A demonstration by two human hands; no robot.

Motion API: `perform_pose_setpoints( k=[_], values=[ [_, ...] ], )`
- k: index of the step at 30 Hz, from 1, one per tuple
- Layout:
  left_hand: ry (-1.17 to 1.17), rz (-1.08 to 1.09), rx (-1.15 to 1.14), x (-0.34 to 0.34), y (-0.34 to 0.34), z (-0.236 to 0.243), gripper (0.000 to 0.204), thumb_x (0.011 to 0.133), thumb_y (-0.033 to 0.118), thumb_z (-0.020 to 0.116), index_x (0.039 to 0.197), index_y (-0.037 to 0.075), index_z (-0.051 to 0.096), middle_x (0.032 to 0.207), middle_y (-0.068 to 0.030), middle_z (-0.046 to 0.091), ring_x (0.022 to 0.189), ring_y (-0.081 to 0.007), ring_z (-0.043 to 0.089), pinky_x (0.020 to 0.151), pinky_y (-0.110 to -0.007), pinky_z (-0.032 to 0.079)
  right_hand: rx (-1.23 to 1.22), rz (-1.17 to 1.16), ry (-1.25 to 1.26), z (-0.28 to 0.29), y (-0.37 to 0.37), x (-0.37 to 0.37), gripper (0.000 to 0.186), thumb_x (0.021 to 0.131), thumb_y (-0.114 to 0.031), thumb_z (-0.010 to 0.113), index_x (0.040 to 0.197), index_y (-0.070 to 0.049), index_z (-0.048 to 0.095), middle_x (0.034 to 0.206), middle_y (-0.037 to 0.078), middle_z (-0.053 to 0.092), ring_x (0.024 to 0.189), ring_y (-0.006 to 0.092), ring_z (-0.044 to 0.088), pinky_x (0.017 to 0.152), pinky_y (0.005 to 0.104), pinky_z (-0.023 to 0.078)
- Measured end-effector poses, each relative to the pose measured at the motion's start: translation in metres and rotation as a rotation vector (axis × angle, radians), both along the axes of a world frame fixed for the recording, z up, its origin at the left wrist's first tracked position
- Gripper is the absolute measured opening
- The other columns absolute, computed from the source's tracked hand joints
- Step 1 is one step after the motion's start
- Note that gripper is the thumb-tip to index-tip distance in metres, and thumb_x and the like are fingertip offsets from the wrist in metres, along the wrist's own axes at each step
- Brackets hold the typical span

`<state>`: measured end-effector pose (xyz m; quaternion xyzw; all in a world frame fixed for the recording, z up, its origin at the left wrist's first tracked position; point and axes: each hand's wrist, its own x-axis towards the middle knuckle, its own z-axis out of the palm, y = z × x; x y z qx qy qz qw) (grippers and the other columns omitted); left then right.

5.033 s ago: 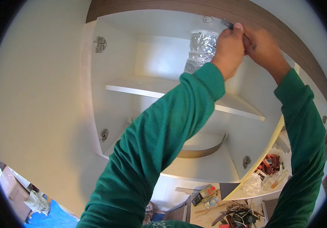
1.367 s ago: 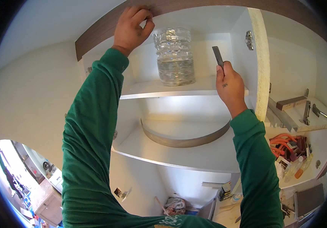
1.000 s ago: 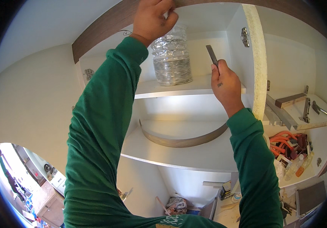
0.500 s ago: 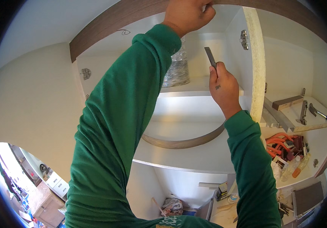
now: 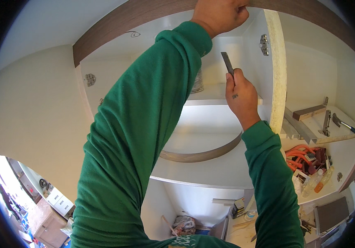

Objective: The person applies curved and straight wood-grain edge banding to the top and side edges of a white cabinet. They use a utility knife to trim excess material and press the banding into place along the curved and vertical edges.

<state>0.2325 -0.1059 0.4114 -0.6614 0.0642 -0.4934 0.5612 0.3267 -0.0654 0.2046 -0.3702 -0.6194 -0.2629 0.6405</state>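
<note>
My left hand (image 5: 222,15) is raised to the curved dark wood band (image 5: 111,25) along the cabinet top, fingers curled; anything within them is hidden. My right hand (image 5: 239,95), at chest-high shelf level inside the white cabinet, grips a flat dark grey metal tool (image 5: 227,63) pointing upward. Behind my left forearm, a silver ribbed flexible duct (image 5: 196,80) on the upper shelf (image 5: 204,100) is mostly hidden. A bent brown strip (image 5: 202,155) lies on the shelf below.
At right, open compartments hold a hammer (image 5: 346,124), a wood block (image 5: 308,111), orange hoses (image 5: 297,157) and bottles (image 5: 309,186). An upright pale panel edge (image 5: 277,70) separates them. Cluttered furniture (image 5: 47,223) shows through a lower left opening.
Both hands were together on the metal tool five seconds ago; now they are apart. Since then my left hand has slid rightward along the band, and its arm now covers most of the duct.
</note>
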Motion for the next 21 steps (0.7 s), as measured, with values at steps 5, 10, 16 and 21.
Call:
perform_pose_setpoints(
  k=[5, 10, 16, 21],
  values=[
    [0.011, -0.002, -0.002, -0.005, -0.003, -0.002, 0.006, 0.072, 0.010, 0.063, 0.076, 0.010, 0.058, 0.083, -0.0088, 0.053, 0.086, -0.0313, 0.053, 0.075, -0.045, 0.041, -0.023, -0.006, 0.006, 0.000, 0.001, 0.001, 0.017, 0.097, -0.018, 0.055, 0.091, -0.003, 0.049, 0.075, 0.021, 0.064, 0.067, 0.0431, 0.062, 0.059, 0.0500, 0.051],
    [-0.002, 0.020, 0.023, -0.026, -0.001, -0.002, 0.006, 0.072, 0.010, 0.062, 0.076, 0.009, 0.057, 0.083, -0.0095, 0.054, 0.085, -0.0321, 0.052, 0.073, -0.046, 0.040, 0.006, 0.031, 0.011, 0.000, -0.001, 0.000, 0.016, 0.097, -0.017, 0.055, 0.091, -0.003, 0.049, 0.075, 0.021, 0.064, 0.067, 0.0435, 0.062, 0.059, 0.0503, 0.050],
    [-0.160, 0.041, -0.040, -0.079, 0.003, -0.026, 0.012, 0.083, 0.015, 0.068, 0.091, 0.007, 0.065, 0.096, -0.0098, 0.065, 0.092, -0.0310, 0.060, 0.080, -0.040, 0.048, 0.028, 0.051, 0.010, 0.000, 0.000, -0.003, 0.016, 0.096, -0.017, 0.056, 0.091, -0.004, 0.048, 0.075, 0.020, 0.063, 0.069, 0.0436, 0.061, 0.059, 0.0506, 0.049],
    [-0.263, -0.246, -0.501, -0.086, -0.023, -0.151, 0.006, 0.092, 0.006, 0.061, 0.094, 0.000, 0.063, 0.092, -0.0112, 0.065, 0.086, -0.0240, 0.063, 0.079, -0.033, 0.049, 0.009, 0.016, 0.020, -0.005, 0.008, 0.009, 0.016, 0.096, -0.018, 0.057, 0.092, -0.004, 0.049, 0.073, 0.019, 0.063, 0.068, 0.0430, 0.061, 0.059, 0.0517, 0.048]
  ],
)
